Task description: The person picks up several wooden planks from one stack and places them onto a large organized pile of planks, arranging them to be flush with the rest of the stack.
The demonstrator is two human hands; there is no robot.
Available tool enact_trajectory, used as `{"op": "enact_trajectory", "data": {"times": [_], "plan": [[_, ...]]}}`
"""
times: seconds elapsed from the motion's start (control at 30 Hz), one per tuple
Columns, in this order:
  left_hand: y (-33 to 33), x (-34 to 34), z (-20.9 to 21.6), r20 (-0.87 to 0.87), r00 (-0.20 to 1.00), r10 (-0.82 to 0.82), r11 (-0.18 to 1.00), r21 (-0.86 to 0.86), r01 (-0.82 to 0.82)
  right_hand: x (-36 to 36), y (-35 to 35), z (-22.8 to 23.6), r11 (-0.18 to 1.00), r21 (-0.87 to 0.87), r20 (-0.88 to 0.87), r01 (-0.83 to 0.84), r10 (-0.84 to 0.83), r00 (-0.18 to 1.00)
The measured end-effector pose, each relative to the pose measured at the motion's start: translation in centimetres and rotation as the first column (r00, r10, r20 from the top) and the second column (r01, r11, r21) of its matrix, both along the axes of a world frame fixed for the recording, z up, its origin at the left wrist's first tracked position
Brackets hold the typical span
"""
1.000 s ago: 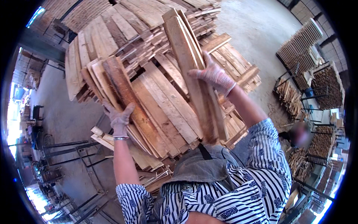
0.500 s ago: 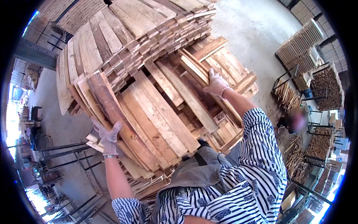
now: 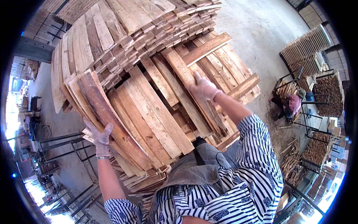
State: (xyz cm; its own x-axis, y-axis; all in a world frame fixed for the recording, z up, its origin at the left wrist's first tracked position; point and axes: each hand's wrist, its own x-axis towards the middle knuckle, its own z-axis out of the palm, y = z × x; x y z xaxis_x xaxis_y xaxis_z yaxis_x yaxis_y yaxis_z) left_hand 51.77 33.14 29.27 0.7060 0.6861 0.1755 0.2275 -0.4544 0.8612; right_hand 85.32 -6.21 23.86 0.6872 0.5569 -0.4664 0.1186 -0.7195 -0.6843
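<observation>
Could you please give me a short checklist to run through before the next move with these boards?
1. Left hand touching the bark-edged board: ok, at its left side.
2. Right hand touching its board: ok.
3. Grip closed under the boards on both sides: cannot tell; the undersides are hidden.
4. Gloves on both hands: ok.
5. Middle boards lying without gaps: not ok, dark gaps show between some.
6. Co-worker clear of the boards: ok, off to the right.
</observation>
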Motion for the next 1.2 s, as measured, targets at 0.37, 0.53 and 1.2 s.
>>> {"op": "enact_trajectory", "data": {"times": [0.37,0.53,1.2], "plan": [[0.6,-0.4,0.9,0.034,0.998,0.056,0.967,-0.250,-0.046,6.1,-4.4,-0.4,0.980,-0.129,0.381,-0.148,0.187,0.905],[0.2,1.1,1.0,0.055,0.998,-0.014,0.993,-0.119,0.021,3.0,-3.1,-4.6,0.972,-0.212,0.391,-0.105,0.183,0.902],[0.4,-2.0,0.5,0.210,0.974,0.084,0.938,-0.348,-0.006,-21.2,22.6,3.5,0.559,0.741,-0.639,0.372,0.419,0.645]]}}
